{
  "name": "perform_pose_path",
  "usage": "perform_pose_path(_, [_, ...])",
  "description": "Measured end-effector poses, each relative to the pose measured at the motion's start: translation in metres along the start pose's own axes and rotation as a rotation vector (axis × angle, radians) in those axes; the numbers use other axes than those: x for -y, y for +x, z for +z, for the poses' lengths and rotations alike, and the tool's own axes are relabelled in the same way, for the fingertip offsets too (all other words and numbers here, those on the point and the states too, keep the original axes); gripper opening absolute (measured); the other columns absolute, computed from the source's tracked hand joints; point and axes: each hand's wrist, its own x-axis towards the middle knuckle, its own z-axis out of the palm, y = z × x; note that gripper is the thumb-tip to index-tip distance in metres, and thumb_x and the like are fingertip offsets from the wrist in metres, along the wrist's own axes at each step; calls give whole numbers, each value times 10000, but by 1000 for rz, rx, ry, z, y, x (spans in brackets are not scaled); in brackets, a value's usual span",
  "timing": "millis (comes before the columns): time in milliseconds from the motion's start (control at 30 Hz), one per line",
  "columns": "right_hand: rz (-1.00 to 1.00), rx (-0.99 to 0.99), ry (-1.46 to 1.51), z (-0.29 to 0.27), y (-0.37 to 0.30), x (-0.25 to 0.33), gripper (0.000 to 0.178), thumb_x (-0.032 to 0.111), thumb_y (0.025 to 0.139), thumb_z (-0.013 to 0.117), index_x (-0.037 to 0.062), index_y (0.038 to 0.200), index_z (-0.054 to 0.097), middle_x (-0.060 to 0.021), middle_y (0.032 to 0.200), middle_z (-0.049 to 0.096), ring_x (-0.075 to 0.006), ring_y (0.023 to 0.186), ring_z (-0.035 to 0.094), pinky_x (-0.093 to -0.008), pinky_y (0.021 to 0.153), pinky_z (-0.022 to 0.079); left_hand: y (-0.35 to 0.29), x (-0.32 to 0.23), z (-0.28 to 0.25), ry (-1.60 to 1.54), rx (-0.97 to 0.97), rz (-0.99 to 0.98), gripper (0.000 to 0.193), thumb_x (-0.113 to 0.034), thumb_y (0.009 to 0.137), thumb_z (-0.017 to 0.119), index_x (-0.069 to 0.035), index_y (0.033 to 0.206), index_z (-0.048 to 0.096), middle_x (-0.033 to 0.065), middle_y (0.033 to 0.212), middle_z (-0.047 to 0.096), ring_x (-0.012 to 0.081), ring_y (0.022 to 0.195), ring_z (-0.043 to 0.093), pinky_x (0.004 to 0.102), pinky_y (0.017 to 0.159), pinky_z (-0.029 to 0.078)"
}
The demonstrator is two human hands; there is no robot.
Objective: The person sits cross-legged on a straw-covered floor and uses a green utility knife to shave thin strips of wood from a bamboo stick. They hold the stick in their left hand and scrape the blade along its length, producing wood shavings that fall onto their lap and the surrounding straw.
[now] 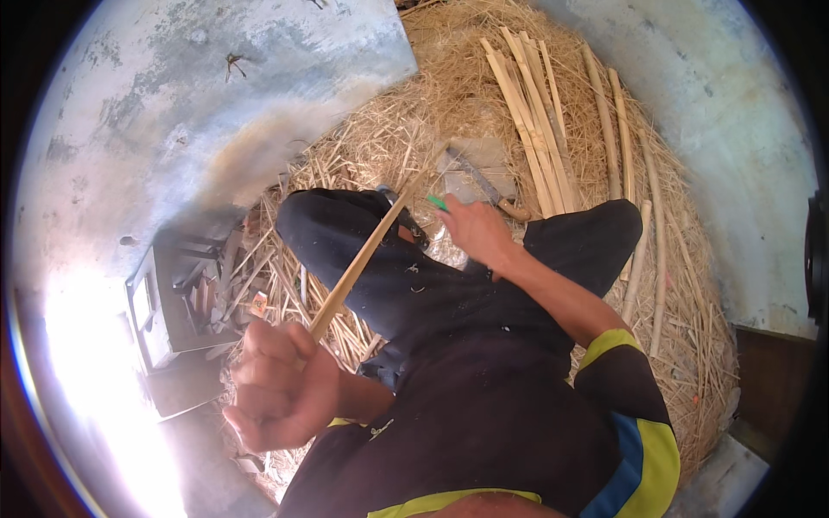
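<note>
My left hand [281,384] is closed in a fist at the lower left, gripping one end of a long, pale bamboo strip [367,252]. The strip slants up and away across my left leg, and its far end reaches the ground ahead of me. My right hand [480,230] is closed in front of my lap, close to the strip. A small green thing [438,203] sticks out from its fingers; the rest of it is hidden. Just beyond that hand, a blade with a curved wooden handle [514,210] lies by a flat grey block [479,160].
Several split bamboo strips [535,121] lie ahead to the right, beside round poles [602,121]. Straw-like shavings [449,52] cover the ground. A grey frame-like box [160,311] with scraps stands at the left. Worn pale walls [259,95] rise around me.
</note>
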Motion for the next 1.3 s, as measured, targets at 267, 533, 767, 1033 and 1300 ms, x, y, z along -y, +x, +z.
perform_pose_path(267, [34, 72, 0, 11, 18, -19, 302, 312, 942, 503, 19, 1011, 527, -226, 610, 581, -428, 584, 594, -509, 536, 473, 5, 2, -6, -112, 105, -66, 450, -303, 918, 352, -169, 526, 176, -20, 455, 132, 142, 569, 178, 249, 420, 159])
perform_pose_path(533, [294, 92, -404, 62, 52, -178, 222, 143, 861, 538, -11, 980, 644, -226, 815, 662, -369, 784, 666, -447, 654, 534, 4, 2, 0, -111, 110, -76, 458, -300, 934, 338, -172, 521, 189, -21, 450, 143, 144, 571, 183, 261, 432, 174])
perform_pose_path(767, [343, -50, -139, 31, 50, -106, 325, 311, 945, 460, 6, 1027, 539, -236, 753, 646, -415, 743, 644, -505, 664, 502, 5, -3, -8, -67, 57, -49, 450, -276, 925, 355, -164, 522, 189, -18, 467, 124, 146, 590, 179, 262, 440, 183])
perform_pose_path(1033, [24, -23, -84, 56, 48, -52, 265, 304, 946, 482, 43, 992, 491, -220, 643, 613, -437, 605, 610, -515, 551, 483, 7, 1, -3, -119, 118, -67, 447, -282, 932, 351, -170, 525, 203, -24, 467, 137, 145, 590, 183, 259, 442, 178])
perform_pose_path(1300, [435, 25, -388, 89, 72, -221, 198, 168, 891, 511, -10, 972, 544, -184, 701, 658, -378, 680, 663, -481, 584, 518, 4, 8, 2, -80, 42, -54, 529, -338, 962, 288, -143, 472, 248, -16, 432, 238, 138, 510, 225, 236, 374, 158])
